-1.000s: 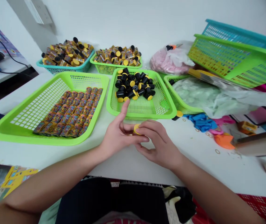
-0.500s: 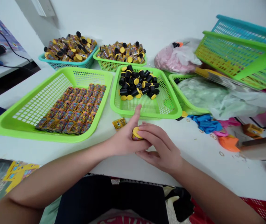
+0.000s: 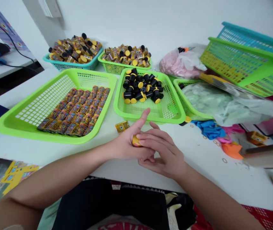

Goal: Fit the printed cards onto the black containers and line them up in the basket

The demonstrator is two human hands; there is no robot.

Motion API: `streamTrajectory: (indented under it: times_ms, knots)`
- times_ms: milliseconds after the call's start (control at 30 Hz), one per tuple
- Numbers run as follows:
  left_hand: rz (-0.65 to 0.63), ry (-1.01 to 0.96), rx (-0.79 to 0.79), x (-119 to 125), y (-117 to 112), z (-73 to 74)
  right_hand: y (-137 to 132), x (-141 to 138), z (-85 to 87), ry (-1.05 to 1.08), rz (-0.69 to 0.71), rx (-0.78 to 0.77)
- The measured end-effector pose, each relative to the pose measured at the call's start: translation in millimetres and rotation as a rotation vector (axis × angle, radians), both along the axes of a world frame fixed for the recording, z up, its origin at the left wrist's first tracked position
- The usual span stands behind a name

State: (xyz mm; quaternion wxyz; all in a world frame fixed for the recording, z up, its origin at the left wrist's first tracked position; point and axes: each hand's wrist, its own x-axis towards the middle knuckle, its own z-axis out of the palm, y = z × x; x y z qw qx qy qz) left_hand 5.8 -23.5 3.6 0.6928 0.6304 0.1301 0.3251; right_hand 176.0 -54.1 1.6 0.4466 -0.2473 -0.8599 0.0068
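My left hand (image 3: 127,143) and my right hand (image 3: 162,150) meet on the white table, holding a small yellow-capped canister (image 3: 136,141) between them. Right fingers cover most of it, so its body is hidden. One left finger points up toward the front rim of a green basket (image 3: 136,115), apart from it. That basket holds a loose pile of black canisters with yellow caps (image 3: 141,88). A small printed yellow card (image 3: 122,126) lies just beyond my left hand. To the left, a large green tray (image 3: 38,111) holds neat rows of printed canisters (image 3: 74,110).
At the back stand a teal basket (image 3: 71,65) and a green basket (image 3: 117,68), both heaped with canisters. To the right are a basket with a plastic bag (image 3: 189,111), a pink bag (image 3: 177,65), tilted stacked baskets (image 3: 242,64) and blue scraps (image 3: 209,132).
My right fingers have slid over the canister, hiding its yellow cap more. The printed card has come into view beyond my left hand. The whole scene has shifted slightly in view.
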Motion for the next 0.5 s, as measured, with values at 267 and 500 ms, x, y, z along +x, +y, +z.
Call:
streamTrajectory:
  times_ms: [267, 500]
  knots:
    - [0.515, 0.315, 0.464, 5, 0, -0.9, 12, 6, -7.3, -0.127, -0.164, 0.174]
    - [0.688, 0.596, 0.713, -44, -21, 49.0, 19, 6, 13.4, -0.023, -0.161, 0.018]
